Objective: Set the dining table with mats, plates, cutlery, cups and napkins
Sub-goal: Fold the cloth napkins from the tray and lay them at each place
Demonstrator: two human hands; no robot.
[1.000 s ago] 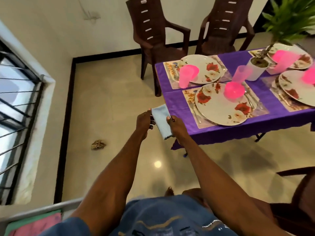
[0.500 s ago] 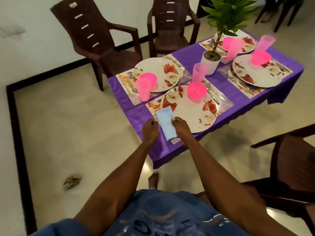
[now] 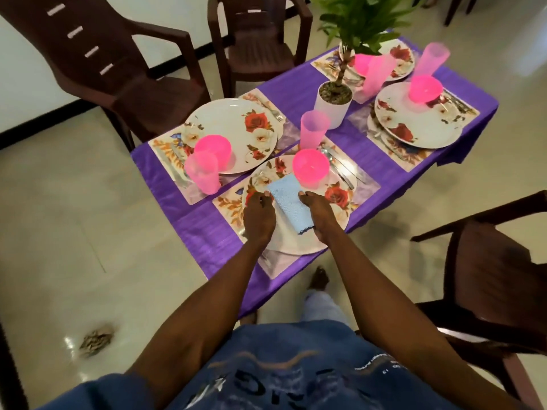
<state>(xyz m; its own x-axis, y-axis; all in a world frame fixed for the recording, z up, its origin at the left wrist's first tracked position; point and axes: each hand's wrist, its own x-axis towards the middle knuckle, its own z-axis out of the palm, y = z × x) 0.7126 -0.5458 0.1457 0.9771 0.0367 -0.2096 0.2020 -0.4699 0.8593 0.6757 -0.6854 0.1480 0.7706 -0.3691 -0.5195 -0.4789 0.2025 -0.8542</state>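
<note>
A folded light-blue napkin is over the nearest floral plate, which sits on a floral mat on the purple-clothed table. My left hand holds the napkin's left edge and my right hand holds its right edge. A pink bowl stands on the same plate just beyond the napkin. Cutlery lies to the plate's right, with a pink cup behind it. Three other settings carry plates, pink bowls and pink cups.
A potted plant in a white pot stands mid-table. Brown plastic chairs stand at the far left, far middle and near right. A crumpled scrap lies on the tiled floor at left.
I have stepped up to the table, carrying the napkin in both hands from beside the table's corner to over the nearest plate.
</note>
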